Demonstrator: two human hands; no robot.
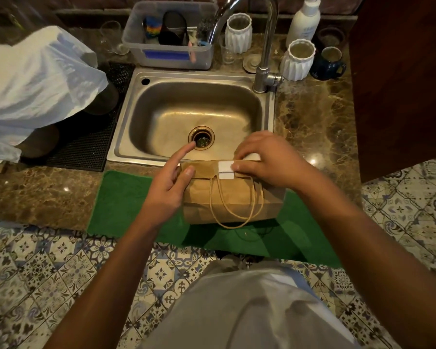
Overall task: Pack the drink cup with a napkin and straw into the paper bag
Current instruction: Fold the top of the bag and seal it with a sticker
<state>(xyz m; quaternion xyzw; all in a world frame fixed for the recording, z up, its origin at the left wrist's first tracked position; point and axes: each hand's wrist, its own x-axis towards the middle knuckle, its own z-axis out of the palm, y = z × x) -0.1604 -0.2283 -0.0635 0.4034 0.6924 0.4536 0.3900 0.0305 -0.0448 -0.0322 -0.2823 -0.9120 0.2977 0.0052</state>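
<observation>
A brown paper bag (233,200) with twine handles stands on a green mat (126,202) at the counter's front edge, its top folded over. A white sticker or tape strip (225,169) lies across the fold. My right hand (267,159) presses on that strip at the bag's top right, with something white and rounded under its fingers. My left hand (173,180) rests at the bag's top left corner, thumb on the fold and index finger stretched out. The cup, napkin and straw are not visible.
Right behind the bag lies a steel sink (196,114) with a tall faucet (262,59). A plastic tub (171,34), white ribbed vases (297,59), a bottle (303,21) and a blue mug (329,64) line the back. White plastic bag (35,84) at left.
</observation>
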